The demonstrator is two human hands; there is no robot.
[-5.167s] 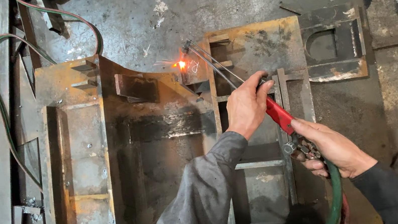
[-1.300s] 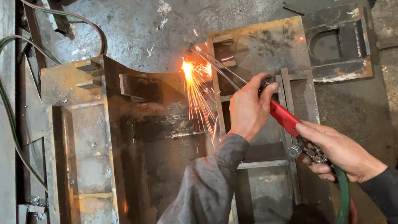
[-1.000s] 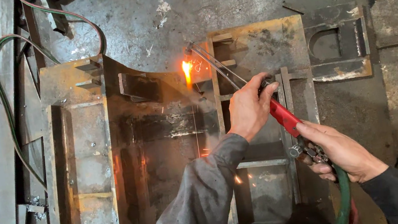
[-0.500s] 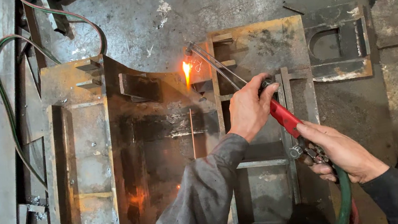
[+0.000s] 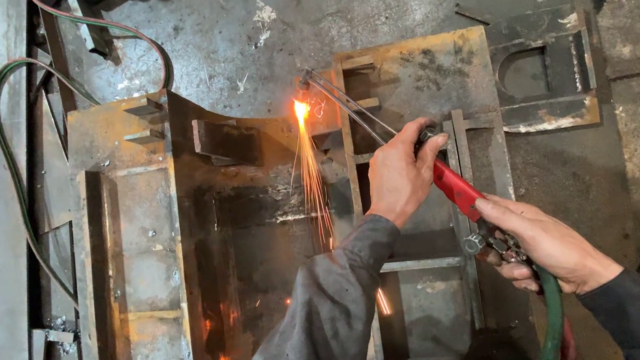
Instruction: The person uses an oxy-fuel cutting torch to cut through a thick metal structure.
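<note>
While sparks (image 5: 311, 173) fall from the flame (image 5: 300, 111) at 12 o'clock, the left hand (image 5: 399, 172) is closed around the torch (image 5: 458, 187) near its tubes, and the right hand (image 5: 543, 242) grips the valve end at 4 o'clock, by the hose (image 5: 551, 322). The tip meets the steel frame (image 5: 202, 211) at its upper edge. Judging by the short glowing spot, the cut looks barely advanced; most of the plate below seems uncut.

I see a metal fabrication workshop: a rusty welded steel frame (image 5: 206, 243) lies on a stained, scorched concrete floor (image 5: 395, 0), a red-handled cutting torch (image 5: 455, 188) throws sparks (image 5: 310, 165) off its edge, gas hoses (image 5: 16, 160) trail alongside, and cut steel plate offcuts (image 5: 543, 71) sit nearby
</note>
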